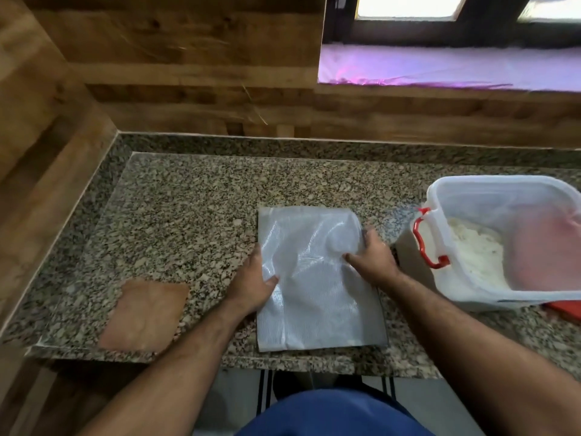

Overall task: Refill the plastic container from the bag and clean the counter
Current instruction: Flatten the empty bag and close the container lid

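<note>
Both hands lie on the emptied bag [317,287], flat on the bench [188,215]: the left hand [251,283] grips its left edge, thumb on top, while the right hand [371,256] presses down with loose fingers. Right of them the plastic container [503,240] stands open, holding white grain, so refilling looks done. Its red lid [566,309] lies partly beneath. A brown cloth [144,314] waits left, untouched; wiping remains.
</note>
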A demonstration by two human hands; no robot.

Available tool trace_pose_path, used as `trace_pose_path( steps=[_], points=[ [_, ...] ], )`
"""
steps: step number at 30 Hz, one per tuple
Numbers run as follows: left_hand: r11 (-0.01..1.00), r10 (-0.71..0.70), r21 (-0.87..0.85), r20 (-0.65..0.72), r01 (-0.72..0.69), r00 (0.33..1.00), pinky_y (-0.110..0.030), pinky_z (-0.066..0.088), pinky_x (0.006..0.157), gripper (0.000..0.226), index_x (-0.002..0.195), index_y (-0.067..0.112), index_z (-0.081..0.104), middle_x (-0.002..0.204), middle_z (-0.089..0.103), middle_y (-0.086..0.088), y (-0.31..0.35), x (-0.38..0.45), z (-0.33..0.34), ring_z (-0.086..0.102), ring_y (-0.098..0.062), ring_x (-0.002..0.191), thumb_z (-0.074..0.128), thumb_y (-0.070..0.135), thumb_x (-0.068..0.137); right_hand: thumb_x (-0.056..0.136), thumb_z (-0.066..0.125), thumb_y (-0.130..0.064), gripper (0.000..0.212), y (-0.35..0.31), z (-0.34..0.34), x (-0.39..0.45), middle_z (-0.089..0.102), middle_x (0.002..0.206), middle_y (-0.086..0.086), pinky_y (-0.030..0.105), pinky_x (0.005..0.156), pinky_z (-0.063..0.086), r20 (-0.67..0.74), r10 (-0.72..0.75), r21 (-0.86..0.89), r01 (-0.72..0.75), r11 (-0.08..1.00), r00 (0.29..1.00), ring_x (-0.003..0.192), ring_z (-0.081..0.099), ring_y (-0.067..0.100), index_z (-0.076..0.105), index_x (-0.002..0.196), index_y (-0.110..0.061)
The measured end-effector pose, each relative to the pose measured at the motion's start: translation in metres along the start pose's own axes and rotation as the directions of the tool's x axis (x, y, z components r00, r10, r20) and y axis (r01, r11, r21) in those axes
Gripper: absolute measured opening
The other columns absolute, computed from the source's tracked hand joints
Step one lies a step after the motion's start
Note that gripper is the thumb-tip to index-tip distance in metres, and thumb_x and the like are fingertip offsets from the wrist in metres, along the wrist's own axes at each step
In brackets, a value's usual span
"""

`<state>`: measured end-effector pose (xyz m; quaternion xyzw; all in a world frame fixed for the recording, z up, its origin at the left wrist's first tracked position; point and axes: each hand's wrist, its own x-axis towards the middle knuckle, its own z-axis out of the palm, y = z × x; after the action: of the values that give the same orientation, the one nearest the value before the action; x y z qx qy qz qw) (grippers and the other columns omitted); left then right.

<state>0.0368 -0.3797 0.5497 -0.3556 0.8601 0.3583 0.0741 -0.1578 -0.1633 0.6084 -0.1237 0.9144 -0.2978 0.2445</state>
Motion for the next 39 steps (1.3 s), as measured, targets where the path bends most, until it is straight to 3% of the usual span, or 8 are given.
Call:
trace_pose_path(
  steps=[5,10,16,23,29,33,35,39],
  points=[
    [0.931,0.18,0.341,-0.127,-0.128,0.975,-0.051,0.024,0.133,0.087,0.173,0.025,0.0,0.182,0.003,-0.003,0.013,0.0,-0.007,0.01,-0.032,0.166,0.051,0.055,0.108,0.096,0.074,-0.044,0.079,0.004,0.028,-0.013,0.048,0.158,0.017,0.046,0.118,0.046,-0.069,-0.165,-0.222,0.146,0.964,0.984,0.144,0.051,0.038,0.038,0.159,-0.011],
    [0.74,0.384,0.548,0.133,-0.39,0.914,-0.049,-0.009,0.134,0.074,0.171,0.037,-0.01,0.177,-0.024,0.001,0.028,0.053,-0.014,-0.02,-0.022,0.165,0.023,0.065,0.11,0.088,0.032,-0.095,0.115,-0.008,0.077,-0.036,-0.027,0.176,0.003,0.061,0.133,-0.005,0.402,-0.41,-0.504,0.572,0.647,0.818,0.162,-0.024,0.03,-0.019,0.169,-0.031],
    [0.52,0.405,0.668,0.356,-0.532,0.843,-0.049,-0.008,0.134,0.083,0.169,0.041,-0.016,0.178,-0.024,-0.003,0.024,0.104,-0.016,-0.018,-0.023,0.166,0.017,0.078,0.102,0.078,0.034,-0.104,0.131,0.006,0.115,-0.037,-0.041,0.171,0.001,0.063,0.127,-0.02,0.464,-0.364,-0.505,0.578,0.641,0.808,0.157,-0.041,0.03,-0.037,0.161,-0.032],
    [0.537,0.451,0.573,0.425,-0.619,0.785,-0.046,-0.011,0.133,0.082,0.168,0.045,-0.018,0.176,-0.032,0.002,0.016,0.121,-0.01,-0.027,-0.021,0.163,0.015,0.081,0.102,0.086,0.019,-0.101,0.116,0.023,0.137,-0.04,-0.038,0.172,0.003,0.059,0.126,-0.025,0.399,-0.364,-0.506,0.534,0.678,0.841,0.157,-0.04,0.027,-0.024,0.167,-0.031],
    [0.521,0.384,0.57,0.508,-0.636,0.771,-0.047,-0.011,0.133,0.079,0.167,0.045,-0.02,0.174,-0.034,0.001,0.025,0.124,-0.019,-0.029,-0.022,0.162,0.016,0.077,0.105,0.084,0.037,-0.098,0.125,0.021,0.127,-0.041,-0.046,0.168,0.004,0.062,0.125,-0.025,0.512,-0.323,-0.468,0.574,0.673,0.796,0.153,-0.047,0.029,-0.03,0.165,-0.03],
    [0.594,0.299,0.534,0.547,-0.601,0.782,-0.049,0.003,0.136,0.071,0.171,0.043,-0.003,0.179,-0.016,0.003,0.056,0.122,-0.036,-0.008,-0.024,0.168,0.038,0.051,0.113,0.091,0.065,-0.072,0.108,0.0,0.092,-0.027,-0.013,0.18,0.008,0.057,0.133,-0.003,0.646,-0.212,-0.339,0.524,0.781,0.733,0.166,-0.012,0.034,0.01,0.171,-0.024],
    [0.696,0.361,0.456,0.445,-0.554,0.82,-0.05,0.01,0.136,0.064,0.171,0.036,0.018,0.181,0.004,0.004,0.075,0.107,-0.043,0.009,-0.022,0.167,0.046,0.036,0.113,0.099,0.07,-0.053,0.072,-0.018,0.064,-0.026,0.041,0.164,0.017,0.052,0.125,0.037,0.579,-0.257,-0.247,0.467,0.849,0.773,0.149,0.043,0.038,0.048,0.153,-0.01],
    [0.834,0.505,0.173,0.142,-0.524,0.851,-0.028,0.025,0.125,0.051,0.16,0.019,0.051,0.171,0.043,-0.001,0.114,0.058,-0.048,0.038,-0.02,0.158,0.054,0.017,0.11,0.105,0.064,-0.045,0.056,-0.048,-0.012,-0.039,0.064,0.15,0.008,0.043,0.113,0.049,0.344,-0.364,-0.265,0.461,0.847,0.866,0.135,0.062,0.027,0.059,0.151,-0.013]
  ],
)
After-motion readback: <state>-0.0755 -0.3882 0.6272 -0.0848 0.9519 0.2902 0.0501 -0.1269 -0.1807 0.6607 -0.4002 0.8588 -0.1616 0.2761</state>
